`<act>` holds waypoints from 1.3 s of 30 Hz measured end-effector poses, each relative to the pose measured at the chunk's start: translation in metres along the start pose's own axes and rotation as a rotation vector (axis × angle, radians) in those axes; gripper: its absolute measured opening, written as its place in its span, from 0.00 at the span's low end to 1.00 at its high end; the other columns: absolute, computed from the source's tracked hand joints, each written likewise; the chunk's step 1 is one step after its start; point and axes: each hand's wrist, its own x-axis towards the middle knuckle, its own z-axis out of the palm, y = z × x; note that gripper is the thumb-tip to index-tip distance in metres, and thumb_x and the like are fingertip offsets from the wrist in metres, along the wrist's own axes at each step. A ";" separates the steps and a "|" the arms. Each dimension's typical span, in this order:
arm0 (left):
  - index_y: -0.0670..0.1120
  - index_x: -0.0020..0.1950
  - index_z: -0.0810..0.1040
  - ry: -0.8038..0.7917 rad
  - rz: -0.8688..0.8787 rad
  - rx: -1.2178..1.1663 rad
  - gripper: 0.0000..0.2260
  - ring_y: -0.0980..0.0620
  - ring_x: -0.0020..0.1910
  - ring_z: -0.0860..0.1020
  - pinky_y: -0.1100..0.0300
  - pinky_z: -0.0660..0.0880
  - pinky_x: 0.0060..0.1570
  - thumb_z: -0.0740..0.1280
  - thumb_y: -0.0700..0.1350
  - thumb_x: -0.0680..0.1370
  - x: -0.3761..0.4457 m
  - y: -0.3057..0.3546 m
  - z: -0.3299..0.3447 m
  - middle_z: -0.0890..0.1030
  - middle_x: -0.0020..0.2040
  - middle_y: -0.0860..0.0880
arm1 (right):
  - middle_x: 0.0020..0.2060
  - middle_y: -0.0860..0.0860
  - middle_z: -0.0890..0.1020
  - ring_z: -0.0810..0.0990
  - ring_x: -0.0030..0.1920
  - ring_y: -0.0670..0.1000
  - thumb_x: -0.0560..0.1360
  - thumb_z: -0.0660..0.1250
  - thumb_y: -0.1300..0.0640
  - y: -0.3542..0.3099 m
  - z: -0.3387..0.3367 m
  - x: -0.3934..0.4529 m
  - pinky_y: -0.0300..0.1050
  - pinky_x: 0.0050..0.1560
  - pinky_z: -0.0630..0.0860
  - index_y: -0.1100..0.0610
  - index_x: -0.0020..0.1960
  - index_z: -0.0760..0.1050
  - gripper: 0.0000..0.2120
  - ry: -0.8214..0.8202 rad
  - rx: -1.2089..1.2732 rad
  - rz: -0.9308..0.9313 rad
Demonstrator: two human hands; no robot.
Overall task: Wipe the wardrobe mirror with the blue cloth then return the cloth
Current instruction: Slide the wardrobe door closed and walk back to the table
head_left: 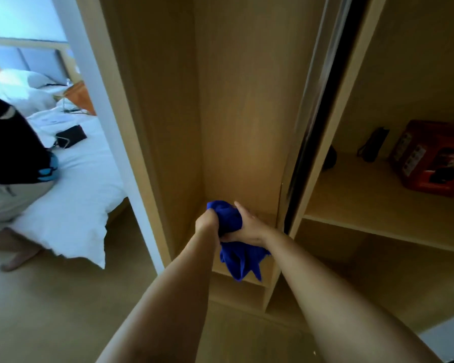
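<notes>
Both my hands grip a bunched blue cloth [231, 218] in front of the tall open compartment of a wooden wardrobe [241, 113]. My left hand [206, 222] clutches the cloth's left side. My right hand [248, 226] wraps its right side, and a loose tail of cloth hangs below over the compartment's shelf [266, 218]. The sliding door's edge [315, 106], with a shiny metal frame, runs diagonally just right of my hands. No mirror face shows from this angle.
Right of the door edge are wardrobe shelves [364, 195] holding a red box [435, 158] and a dark object [374, 144]. At left stands a bed [76, 184] with white sheets, a person sitting on it [13, 153], and a dark item [71, 136] on the sheets.
</notes>
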 end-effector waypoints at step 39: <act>0.48 0.63 0.67 0.855 0.213 0.888 0.20 0.42 0.62 0.70 0.50 0.71 0.58 0.68 0.40 0.73 -0.121 -0.049 -0.611 0.71 0.64 0.44 | 0.59 0.52 0.73 0.76 0.55 0.56 0.71 0.66 0.64 -0.411 0.449 -0.059 0.51 0.52 0.76 0.50 0.65 0.67 0.24 -0.236 -0.507 -1.022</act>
